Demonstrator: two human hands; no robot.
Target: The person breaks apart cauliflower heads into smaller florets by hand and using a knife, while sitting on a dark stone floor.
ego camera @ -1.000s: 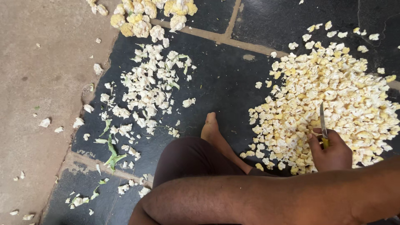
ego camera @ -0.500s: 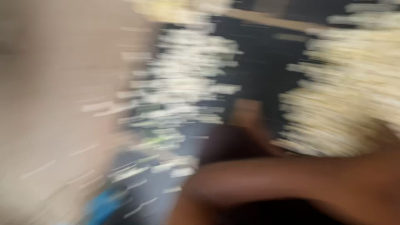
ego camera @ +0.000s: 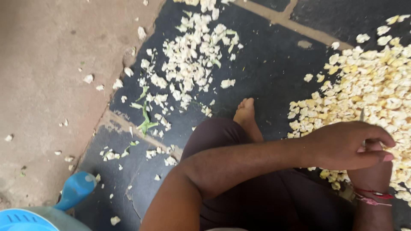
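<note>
left hand curled over right hand | grip contents cannot be told | florets piled just beyond

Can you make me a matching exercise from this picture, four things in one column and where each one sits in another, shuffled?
Things:
1. heap of pale yellow cauliflower florets
2. scattered white cut scraps with green leaf bits
3. blue plastic handle
4. bare foot

Places:
A. bottom left corner, at the edge of the dark stone slab
B. middle of the dark slab, toes pointing away
C. right side, beside the two hands
D. upper middle, near the brown floor

Pairs: 1-C, 2-D, 3-A, 4-B
</note>
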